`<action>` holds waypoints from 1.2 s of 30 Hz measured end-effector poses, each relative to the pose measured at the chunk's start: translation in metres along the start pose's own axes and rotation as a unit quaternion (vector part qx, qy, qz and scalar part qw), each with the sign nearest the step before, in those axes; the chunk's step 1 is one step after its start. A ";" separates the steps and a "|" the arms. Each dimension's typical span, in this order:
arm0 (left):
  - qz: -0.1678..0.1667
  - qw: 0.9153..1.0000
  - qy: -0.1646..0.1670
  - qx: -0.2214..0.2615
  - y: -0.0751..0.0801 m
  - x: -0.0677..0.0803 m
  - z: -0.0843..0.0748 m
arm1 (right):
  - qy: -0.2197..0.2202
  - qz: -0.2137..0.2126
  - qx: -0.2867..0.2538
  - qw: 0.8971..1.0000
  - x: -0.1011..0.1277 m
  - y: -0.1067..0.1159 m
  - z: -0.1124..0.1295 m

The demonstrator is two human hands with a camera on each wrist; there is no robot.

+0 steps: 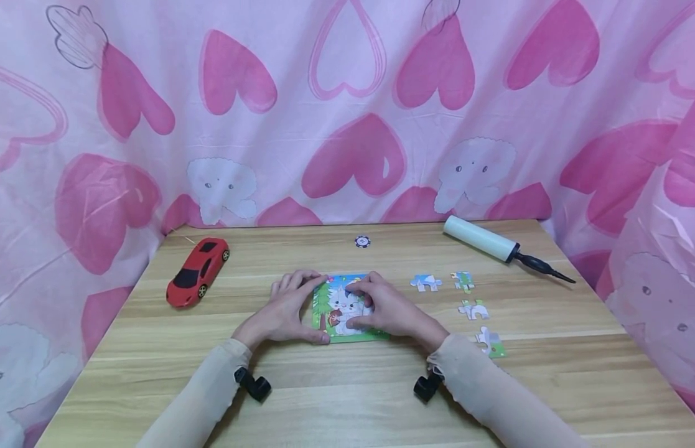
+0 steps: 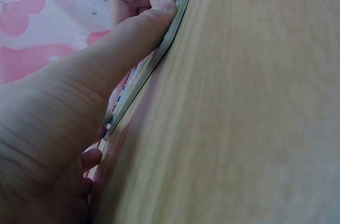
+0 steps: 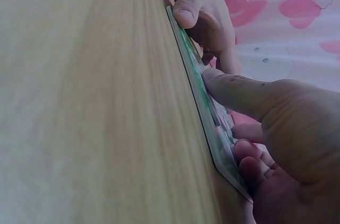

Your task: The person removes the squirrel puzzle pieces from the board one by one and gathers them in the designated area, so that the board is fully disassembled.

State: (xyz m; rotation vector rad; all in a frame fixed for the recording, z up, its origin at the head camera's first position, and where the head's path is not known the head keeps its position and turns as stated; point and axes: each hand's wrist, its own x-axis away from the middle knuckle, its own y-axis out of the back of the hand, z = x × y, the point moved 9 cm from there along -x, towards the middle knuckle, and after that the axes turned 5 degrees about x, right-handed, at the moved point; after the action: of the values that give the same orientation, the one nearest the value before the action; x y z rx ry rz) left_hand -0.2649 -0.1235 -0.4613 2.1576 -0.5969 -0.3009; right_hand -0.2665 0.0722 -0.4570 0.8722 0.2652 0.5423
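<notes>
A jigsaw puzzle [image 1: 321, 302] with a grey-white cartoon animal lies flat in its tray board [image 1: 353, 339], midway across the table. My left hand [image 1: 282, 314] rests along its left side, fingers stretched; the thumb presses the near-left corner and the index finger reaches the far-left corner. Over the puzzle's right half, my right hand [image 1: 394, 311] curls, thumb and index finger pinching a puzzle piece that they largely cover. The right wrist view shows the right thumb [image 3: 234, 88] down on the picture. Several loose puzzle pieces [image 1: 473, 310] lie right of the board.
A red toy car [image 1: 197, 274] stands at the table's left. Back right lies a pale hand pump [image 1: 481, 239] with a black end. Behind the board is a round chip [image 1: 362, 241]. A pink heart-patterned curtain [image 1: 347, 155] hangs along the back edge.
</notes>
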 end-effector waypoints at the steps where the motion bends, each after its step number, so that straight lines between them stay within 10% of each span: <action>1: 0.000 1.000 -0.001 -0.001 0.000 0.000 0.000 | 0.001 0.000 0.000 1.000 0.000 0.000 0.000; 36: 0.001 1.000 -0.004 0.000 0.001 -0.001 -0.001 | 0.044 -0.017 -0.025 0.999 0.000 0.010 0.001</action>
State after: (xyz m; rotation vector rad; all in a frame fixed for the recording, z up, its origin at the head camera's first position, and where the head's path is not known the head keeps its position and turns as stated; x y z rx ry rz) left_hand -0.2651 -0.1227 -0.4598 2.1564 -0.6041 -0.3087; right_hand -0.2697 0.0768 -0.4484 0.7952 0.3454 0.5549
